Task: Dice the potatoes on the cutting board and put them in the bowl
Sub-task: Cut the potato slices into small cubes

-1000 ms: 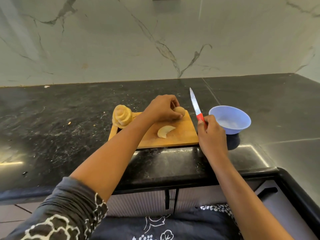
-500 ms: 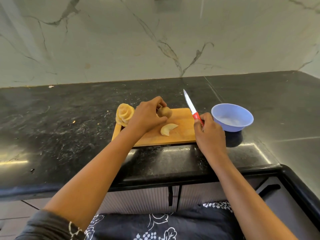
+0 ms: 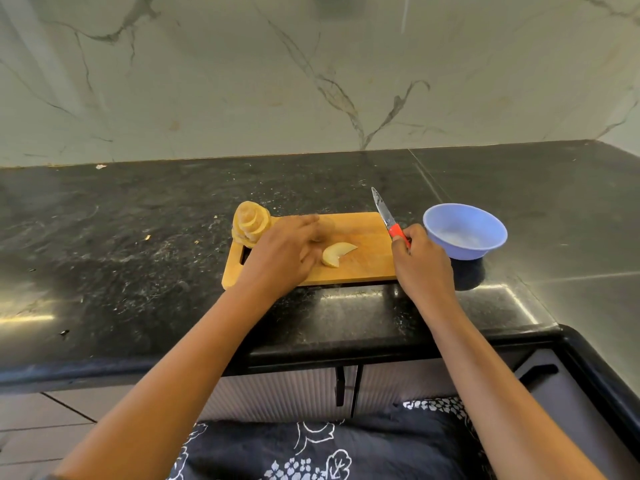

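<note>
Two hands are at the wooden cutting board (image 3: 367,265). The right hand (image 3: 424,266) is curled tight around the red handle of a small knife (image 3: 387,218) at the board's right edge, with the blade slanting up and away over the board's far right corner, clear of the wood. The left hand (image 3: 284,252) lies over the middle of the board, knuckles up, but it is smeared by motion, so I cannot tell whether its fingers are holding anything. A rounded potato piece (image 3: 325,227), equally blurred, sits right at its fingertips towards the board's far edge. Just beside those fingers, nearer the board's centre, a curved potato slice (image 3: 336,254) lies flat on the wood, apart from the knife. On the board's far left corner, a heap of pale potato slices (image 3: 250,223) is piled up, partly overhanging the edge. To the right of the board, just beyond the knife hand, a light blue bowl (image 3: 464,249) stands upright on the speckled black counter (image 3: 138,271) that carries the board. Behind the board rises a veined marble wall (image 3: 311,81). In front of the board, below the counter's edge, are ribbed cabinet doors (image 3: 294,393) and a dark floral garment (image 3: 329,452).
</note>
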A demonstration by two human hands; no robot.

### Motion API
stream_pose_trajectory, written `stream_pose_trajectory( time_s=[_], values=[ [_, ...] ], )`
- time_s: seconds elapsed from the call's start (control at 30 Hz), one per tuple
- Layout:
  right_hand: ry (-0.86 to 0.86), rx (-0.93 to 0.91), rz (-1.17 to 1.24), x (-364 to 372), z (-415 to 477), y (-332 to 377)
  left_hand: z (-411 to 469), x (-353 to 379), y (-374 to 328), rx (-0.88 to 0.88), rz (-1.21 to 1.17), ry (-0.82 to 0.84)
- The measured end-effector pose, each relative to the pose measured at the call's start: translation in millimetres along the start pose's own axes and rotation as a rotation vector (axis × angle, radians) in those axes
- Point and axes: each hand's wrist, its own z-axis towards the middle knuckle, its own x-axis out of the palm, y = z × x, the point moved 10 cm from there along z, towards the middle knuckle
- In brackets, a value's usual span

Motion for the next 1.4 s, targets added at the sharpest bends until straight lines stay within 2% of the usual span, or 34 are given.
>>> stream_pose_trajectory(
  time_s=[0.13,0.33,0.5,0.73,0.9,1.07,1.2,1.3,1.4],
  values=[
    [0.001,0.003,0.043,0,0,-1,-13,1,-1,0.024,0.097,-0.044],
    [-0.022,0.009,0.111,-6,-1,-2,12,12,-34,0.063,0.122,-0.056],
    [-0.058,0.003,0.159,-12,-3,-6,25,21,-56,0.085,0.263,-0.102],
    [-0.069,-0.054,0.135,-13,-2,2,-19,-4,-35,0.083,0.196,-0.243],
    [0.08,-0.177,-0.034,7,-13,33,-54,-38,4,-0.052,0.182,-0.374],
    [0.174,-0.239,-0.072,24,-34,60,-78,-59,46,-0.192,0.211,-0.4],
    [0.216,-0.174,0.075,30,1,79,-78,-66,71,-0.324,0.029,-0.399],
    [0.387,-0.114,0.058,60,57,99,-68,-50,102,-0.503,-0.309,-0.283],
    [0.606,-0.131,-0.083,103,87,118,-55,-36,123,-0.591,-0.482,-0.207]
  ],
)
